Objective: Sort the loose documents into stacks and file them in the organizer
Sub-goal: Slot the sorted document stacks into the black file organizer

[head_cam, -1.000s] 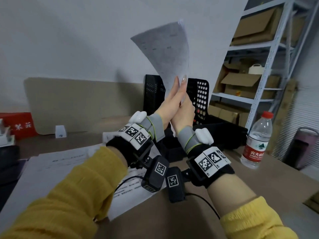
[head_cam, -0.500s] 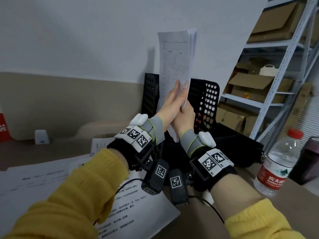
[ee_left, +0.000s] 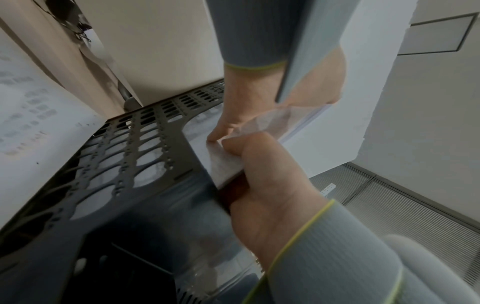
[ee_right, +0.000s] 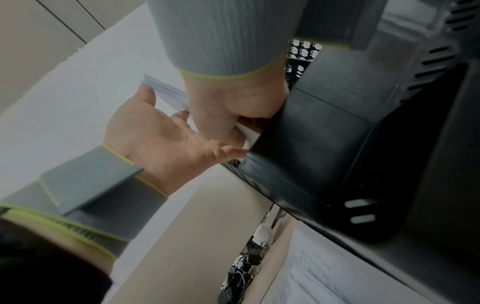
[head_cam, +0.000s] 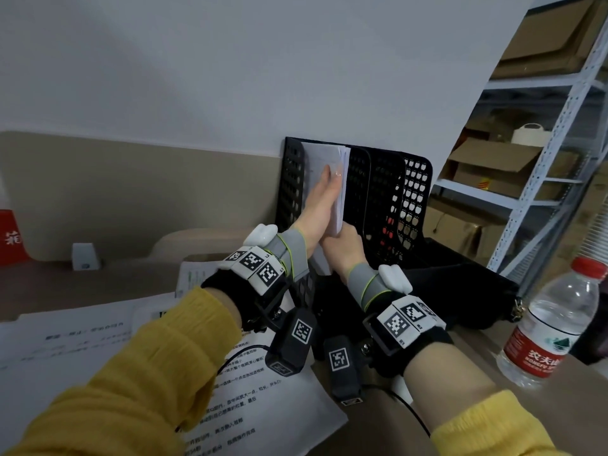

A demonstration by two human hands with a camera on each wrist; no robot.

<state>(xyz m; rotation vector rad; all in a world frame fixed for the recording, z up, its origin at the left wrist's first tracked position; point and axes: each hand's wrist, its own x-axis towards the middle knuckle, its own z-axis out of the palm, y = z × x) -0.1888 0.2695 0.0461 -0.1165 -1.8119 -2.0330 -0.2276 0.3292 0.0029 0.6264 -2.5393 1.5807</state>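
A white stack of documents (head_cam: 325, 156) stands upright in the leftmost slot of the black perforated organizer (head_cam: 385, 192) against the wall. My left hand (head_cam: 320, 199) lies flat on the stack's left face with its fingers straight. My right hand (head_cam: 342, 240) grips the stack's lower near edge with curled fingers. In the left wrist view the right hand (ee_left: 259, 164) pinches the stack (ee_left: 223, 164) beside the organizer's wall (ee_left: 145, 148). The right wrist view has the left hand (ee_right: 155, 133) with its palm spread against the stack (ee_right: 166, 92). More loose printed sheets (head_cam: 263, 406) lie on the table under my forearms.
A water bottle (head_cam: 552, 324) with a red cap stands at the right on the table. A black bag (head_cam: 460, 291) lies behind it next to the organizer. A metal shelf (head_cam: 543, 176) with cardboard boxes fills the right side. A red box (head_cam: 11, 238) sits at far left.
Both hands have brought the stack down from high above the organizer into its leftmost slot. The stack turned upright on the way.
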